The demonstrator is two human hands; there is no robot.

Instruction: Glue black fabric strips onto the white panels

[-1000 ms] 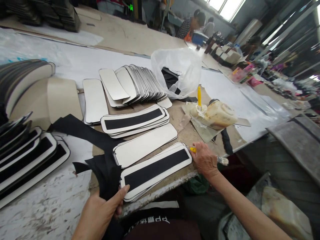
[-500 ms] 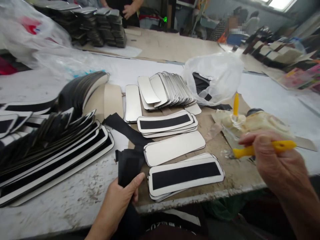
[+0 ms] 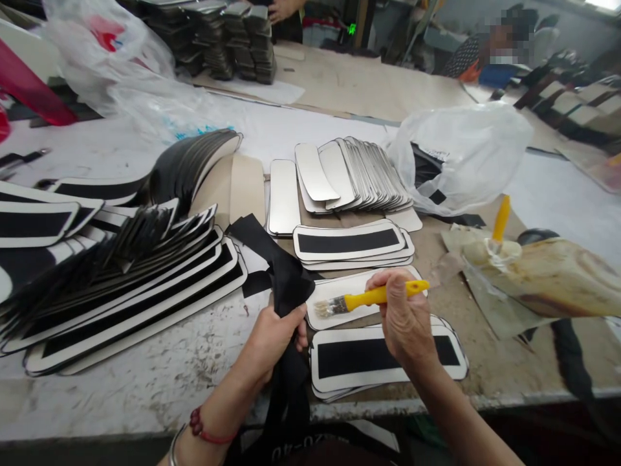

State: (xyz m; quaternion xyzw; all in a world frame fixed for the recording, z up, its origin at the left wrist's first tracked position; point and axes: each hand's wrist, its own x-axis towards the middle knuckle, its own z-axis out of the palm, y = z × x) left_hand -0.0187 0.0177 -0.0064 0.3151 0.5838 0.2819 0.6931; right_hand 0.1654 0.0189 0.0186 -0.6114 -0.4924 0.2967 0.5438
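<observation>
My right hand (image 3: 407, 317) is closed round the yellow handle of a paintbrush (image 3: 366, 297). The pale, caked bristles are over the left end of a plain white panel (image 3: 349, 283); whether they touch it I cannot tell. My left hand (image 3: 279, 333) grips a bunch of black fabric strips (image 3: 290, 278) at the left of the panels. Below the plain one, nearest me, lies a small pile of white panels with a black strip (image 3: 349, 356) on top. Another pile of black-striped panels (image 3: 352, 243) lies just beyond.
Stacked black-and-white panels (image 3: 145, 304) fan out on the left. White panels (image 3: 359, 175) stand in a row behind, beside a clear plastic bag (image 3: 470, 155). At right, a second yellow handle (image 3: 501, 217) sticks up from a glue-smeared container (image 3: 548, 272). Another person's hand (image 3: 284, 9) shows at the back.
My right hand has brought the brush left from beside the glue container to over the plain white panel. My left hand has lifted the black strips slightly. The camera view has shifted left.
</observation>
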